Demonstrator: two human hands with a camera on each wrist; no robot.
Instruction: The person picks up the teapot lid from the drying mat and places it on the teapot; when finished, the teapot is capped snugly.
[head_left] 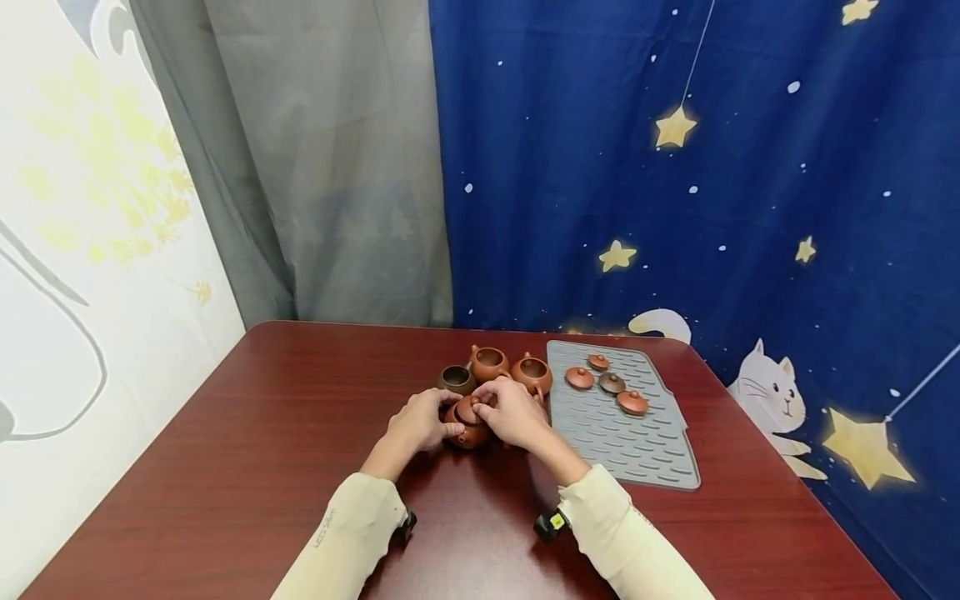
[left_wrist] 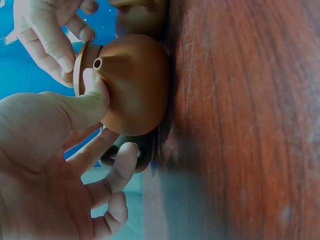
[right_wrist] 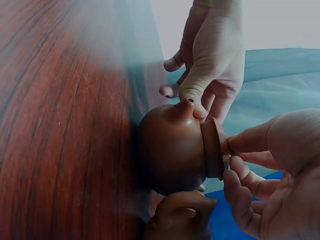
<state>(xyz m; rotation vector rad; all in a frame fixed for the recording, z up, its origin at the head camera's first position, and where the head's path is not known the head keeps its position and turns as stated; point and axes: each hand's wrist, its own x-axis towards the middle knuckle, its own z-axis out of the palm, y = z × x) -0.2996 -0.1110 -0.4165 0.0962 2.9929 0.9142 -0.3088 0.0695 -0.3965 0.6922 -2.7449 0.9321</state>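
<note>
A reddish-brown clay teapot (head_left: 467, 435) stands on the table with its short spout toward me. My left hand (head_left: 418, 422) holds it from the left, its thumb (left_wrist: 92, 92) beside the spout and other fingers round the far side. At the mouth is the matching teapot lid (head_left: 468, 408), looking slightly tilted in the head view. My right hand (head_left: 517, 414) pinches this lid between thumb and fingers, clearly so in the right wrist view, where the lid (right_wrist: 217, 150) is at the teapot's rim. Whether it is fully seated, I cannot tell.
Lidless pots stand close behind: a dark brown one (head_left: 456, 379) and two reddish ones, one in the middle (head_left: 489, 363), another at right (head_left: 532, 373). A grey ridged mat (head_left: 622, 446) on the right carries several lids, including a dark one (head_left: 612, 382). Curtains hang beyond the table.
</note>
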